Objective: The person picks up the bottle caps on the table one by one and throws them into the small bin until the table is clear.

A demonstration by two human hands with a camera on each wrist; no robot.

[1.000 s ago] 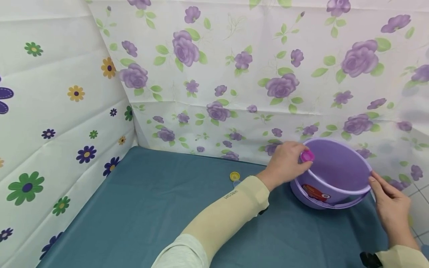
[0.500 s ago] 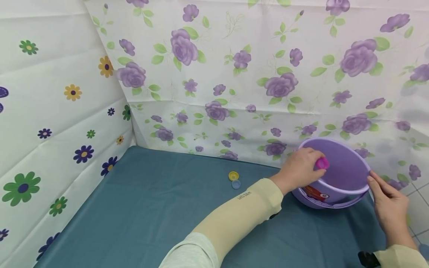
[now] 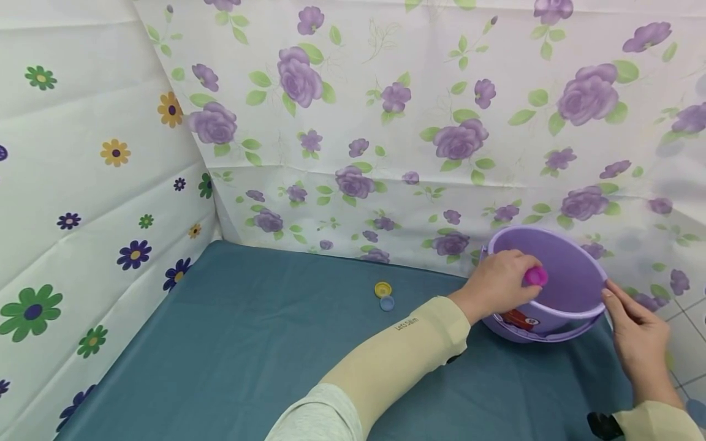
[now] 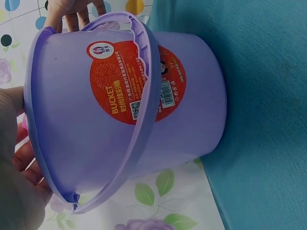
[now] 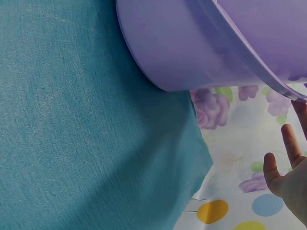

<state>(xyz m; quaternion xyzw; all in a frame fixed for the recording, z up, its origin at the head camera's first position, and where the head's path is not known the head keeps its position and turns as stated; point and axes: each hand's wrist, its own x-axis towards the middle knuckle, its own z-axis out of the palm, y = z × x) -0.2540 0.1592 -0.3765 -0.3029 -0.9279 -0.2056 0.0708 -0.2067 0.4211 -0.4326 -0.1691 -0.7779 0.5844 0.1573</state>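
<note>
A purple bucket (image 3: pixel 573 269) with a red label stands on the teal cloth, its mouth tipped toward the camera. My left hand (image 3: pixel 498 283) reaches over the near left rim, pinching a small round pink cap (image 3: pixel 535 277) above the bucket's inside. In the left wrist view the label (image 4: pixel 117 76) and lowered handle (image 4: pixel 144 103) face the camera, while the bucket wall mostly hides the cap. On the opposite side, my right hand (image 3: pixel 640 337) grips the rim between thumb and fingers. Part of the right hand (image 5: pixel 290 179) shows below the bucket (image 5: pixel 182 52) in its wrist view.
Left of the bucket, a yellow cap (image 3: pixel 383 290) and a smaller blue disc (image 3: pixel 387 303) lie together on the teal cloth (image 3: pixel 276 343). A floral sheet (image 3: pixel 408 147) hangs behind, and another flowered sheet (image 3: pixel 99 202) lines the left side.
My left hand has moved right with the pink cap, from the bucket's rim to over its opening. The right hand stays on the rim.
</note>
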